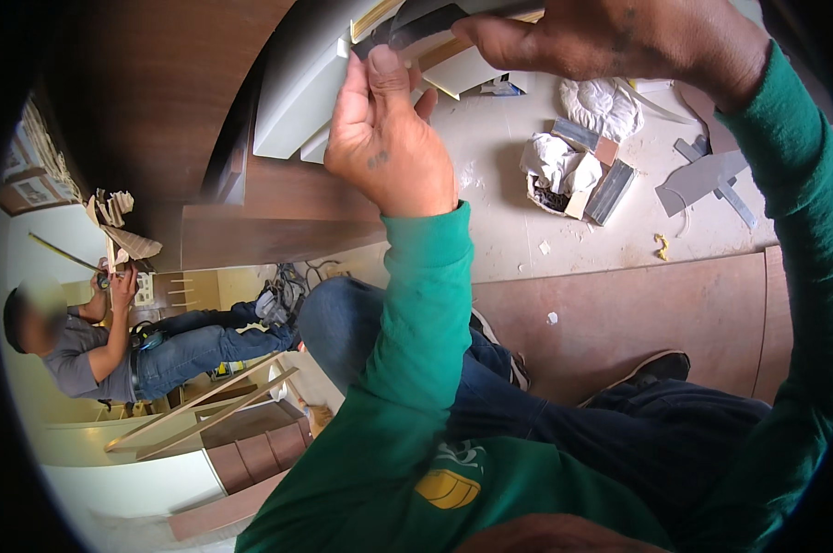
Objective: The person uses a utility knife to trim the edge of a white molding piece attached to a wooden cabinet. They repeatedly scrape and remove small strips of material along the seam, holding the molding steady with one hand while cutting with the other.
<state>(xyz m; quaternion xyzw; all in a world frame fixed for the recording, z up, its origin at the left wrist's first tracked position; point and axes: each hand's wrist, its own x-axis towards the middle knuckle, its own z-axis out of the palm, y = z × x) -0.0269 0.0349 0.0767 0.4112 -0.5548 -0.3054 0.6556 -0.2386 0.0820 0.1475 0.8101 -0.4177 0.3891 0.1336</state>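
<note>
At the top, my left hand (393,147) pinches a dark, thin strip (428,26) between thumb and fingers, against the edge of a pale panel (306,97). Coming in from the upper right, my right hand (610,41) has its thumb stretched along the strip's other end. Its fingers are mostly cut off by the picture's upper edge. Both hands are close together, a short gap apart. What exactly the strip is cannot be made out.
Sanding blocks (610,192) and a white cloth (559,164) lie on the floor, with a bundled cloth (603,106) and a grey scraper-like piece (702,182) nearby. A brown board (638,313) lies by my feet. At left, another person (112,346) holds a tape measure (102,278).
</note>
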